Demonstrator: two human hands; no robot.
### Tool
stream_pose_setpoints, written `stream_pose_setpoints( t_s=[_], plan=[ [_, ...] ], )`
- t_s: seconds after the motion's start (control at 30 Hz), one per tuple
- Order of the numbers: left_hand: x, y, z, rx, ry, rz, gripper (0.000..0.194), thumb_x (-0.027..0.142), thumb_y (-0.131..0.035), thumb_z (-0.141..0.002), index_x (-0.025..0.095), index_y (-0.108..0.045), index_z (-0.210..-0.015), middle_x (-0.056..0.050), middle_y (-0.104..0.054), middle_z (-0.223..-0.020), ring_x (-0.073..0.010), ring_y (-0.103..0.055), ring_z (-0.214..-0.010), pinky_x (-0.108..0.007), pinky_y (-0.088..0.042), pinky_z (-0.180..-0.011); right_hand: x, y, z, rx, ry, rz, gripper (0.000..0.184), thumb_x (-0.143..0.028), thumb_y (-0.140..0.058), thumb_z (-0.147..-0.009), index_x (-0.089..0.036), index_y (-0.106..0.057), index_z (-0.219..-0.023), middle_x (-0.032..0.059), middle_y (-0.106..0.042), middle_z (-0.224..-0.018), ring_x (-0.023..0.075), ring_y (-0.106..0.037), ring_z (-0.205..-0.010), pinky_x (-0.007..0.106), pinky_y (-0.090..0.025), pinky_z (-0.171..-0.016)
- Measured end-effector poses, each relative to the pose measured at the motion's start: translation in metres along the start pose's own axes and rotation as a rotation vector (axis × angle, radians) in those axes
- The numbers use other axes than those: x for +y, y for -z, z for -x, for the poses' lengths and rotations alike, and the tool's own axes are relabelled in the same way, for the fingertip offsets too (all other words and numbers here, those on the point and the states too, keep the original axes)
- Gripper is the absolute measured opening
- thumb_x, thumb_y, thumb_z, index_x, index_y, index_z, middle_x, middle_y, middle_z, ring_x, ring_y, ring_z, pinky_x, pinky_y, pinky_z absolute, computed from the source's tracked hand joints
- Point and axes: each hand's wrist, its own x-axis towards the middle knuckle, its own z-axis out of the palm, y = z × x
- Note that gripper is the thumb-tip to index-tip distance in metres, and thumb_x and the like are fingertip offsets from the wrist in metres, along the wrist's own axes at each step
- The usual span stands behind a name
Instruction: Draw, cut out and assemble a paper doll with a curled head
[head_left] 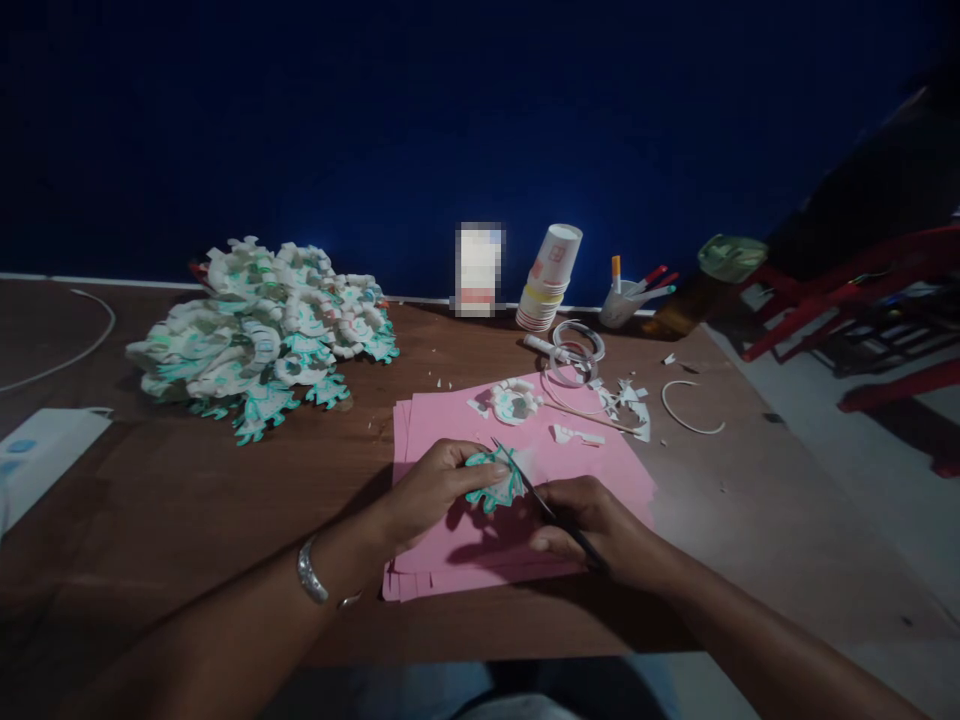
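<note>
My left hand (435,490) pinches a small paper cutout (495,485) with green-drawn edges, thumb on top. In my right hand (585,515) is a pair of dark scissors (536,493), fingers wrapped round the handles. Their blades point up and left, lying against the cutout's right side; I cannot tell whether they touch it. Both hands are above a stack of pink paper sheets (450,560). On the stack, beyond the cutout, sits a white paper piece with a notched rim (514,402). A white paper scrap (577,436) lies to its right.
A heap of white and green paper cutouts (262,340) fills the back left. At the back stand stacked paper cups (551,275) and a pen cup (622,302). Tape rolls (577,350) and scraps (634,405) lie right; a white power strip (45,460) is left.
</note>
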Motion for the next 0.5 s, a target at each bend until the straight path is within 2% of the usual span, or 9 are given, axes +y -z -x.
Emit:
stream_pose_setpoints(
  t_s=[0.1, 0.3, 0.5],
  plan=[
    [-0.0005, 0.001, -0.001, 0.006, -0.02, -0.024, 0.035, 0.047, -0.068, -0.084, 0.013, -0.067, -0.074, -0.001, -0.06, -0.062, -0.01, -0.051, -0.053, -0.021, -0.039, -0.051, 0.0004, -0.0009, 0.0004, 0.013, 0.018, -0.013, 0.038, -0.046, -0.069, -0.087, -0.014, -0.055, -0.072, -0.004, -0.038, -0.068, 0.01, -0.032, -0.064, 0.021, -0.028, -0.057],
    [0.0016, 0.003, -0.0027, 0.195, -0.158, -0.156, 0.028, 0.042, -0.068, -0.084, 0.015, -0.066, -0.077, 0.002, -0.056, -0.067, -0.0095, -0.048, -0.062, -0.021, -0.038, -0.058, 0.0002, -0.0002, 0.0, 0.015, -0.004, -0.007, 0.039, -0.047, -0.068, -0.087, -0.014, -0.056, -0.072, -0.004, -0.039, -0.067, 0.01, -0.032, -0.063, 0.021, -0.027, -0.056],
    [0.0011, 0.0012, -0.0025, 0.194, -0.141, -0.146, 0.027, 0.04, -0.066, -0.085, 0.015, -0.065, -0.077, 0.002, -0.055, -0.064, -0.0088, -0.044, -0.057, -0.021, -0.033, -0.053, 0.0005, -0.0021, -0.0001, 0.034, 0.006, 0.009, 0.039, -0.047, -0.068, -0.088, -0.014, -0.053, -0.071, -0.0041, -0.039, -0.066, 0.0098, -0.032, -0.063, 0.021, -0.027, -0.056]
  ],
)
